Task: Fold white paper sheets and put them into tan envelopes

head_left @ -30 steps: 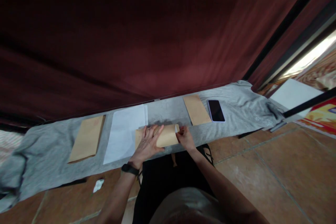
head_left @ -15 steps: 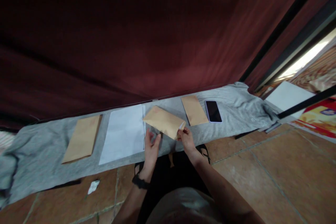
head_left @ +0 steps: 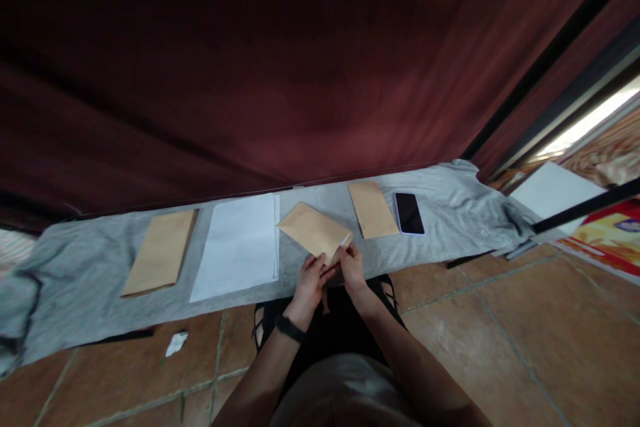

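A tan paper envelope point(head_left: 315, 228) lies at a slant in front of me, and a strip of white paper shows at its right end. My right hand point(head_left: 351, 267) pinches that end near the white strip. Closed on the envelope's near corner is my left hand point(head_left: 311, 277), its fingers close to those of the right; a dark band circles the wrist. To the left lies a stack of white paper sheets point(head_left: 237, 247). Another tan envelope point(head_left: 373, 209) rests flat on the right.
A grey cloth point(head_left: 445, 213) covers the long narrow bench. On it are a stack of tan envelopes point(head_left: 161, 252) at the left and a phone point(head_left: 409, 213) at the right. A dark red curtain point(head_left: 310, 113) hangs behind. A white scrap point(head_left: 177, 343) lies on the tiled floor.
My left hand has moved right and closed on the near corner of the envelope; before, it was open beside it. The right hand keeps its hold at the end.
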Available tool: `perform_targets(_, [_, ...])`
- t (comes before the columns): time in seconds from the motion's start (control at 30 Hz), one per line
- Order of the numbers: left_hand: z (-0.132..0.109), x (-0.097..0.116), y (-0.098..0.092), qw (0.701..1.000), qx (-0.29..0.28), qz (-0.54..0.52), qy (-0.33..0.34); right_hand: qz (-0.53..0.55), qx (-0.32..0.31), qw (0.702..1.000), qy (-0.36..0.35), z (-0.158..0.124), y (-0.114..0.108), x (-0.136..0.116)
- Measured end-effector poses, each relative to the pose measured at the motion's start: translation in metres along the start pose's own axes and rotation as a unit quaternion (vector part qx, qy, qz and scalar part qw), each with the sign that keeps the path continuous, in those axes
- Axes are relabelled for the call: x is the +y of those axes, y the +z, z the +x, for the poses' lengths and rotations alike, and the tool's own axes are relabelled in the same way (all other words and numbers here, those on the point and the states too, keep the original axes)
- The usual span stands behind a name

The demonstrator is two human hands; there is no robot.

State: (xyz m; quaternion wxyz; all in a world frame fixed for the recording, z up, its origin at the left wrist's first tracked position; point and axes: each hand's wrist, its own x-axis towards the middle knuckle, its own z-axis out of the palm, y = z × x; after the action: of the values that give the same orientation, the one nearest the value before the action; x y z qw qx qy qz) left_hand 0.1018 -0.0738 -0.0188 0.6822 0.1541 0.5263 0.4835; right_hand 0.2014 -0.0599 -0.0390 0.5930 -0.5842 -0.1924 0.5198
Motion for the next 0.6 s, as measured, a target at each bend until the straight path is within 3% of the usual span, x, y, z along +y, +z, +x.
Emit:
perform_targets(0.43, [0.003,0.004,0.003,1.0,-0.011,0.027,-0.005,-0.032,0.011,0.999,0.025,0.004,0.004,0.001])
perform_targets(0.6, [0.006,0.013,0.0,0.997,-0.024,0.078,-0.009,-0.037,-0.033,0.997,0.059,0.001,0.0,-0.005])
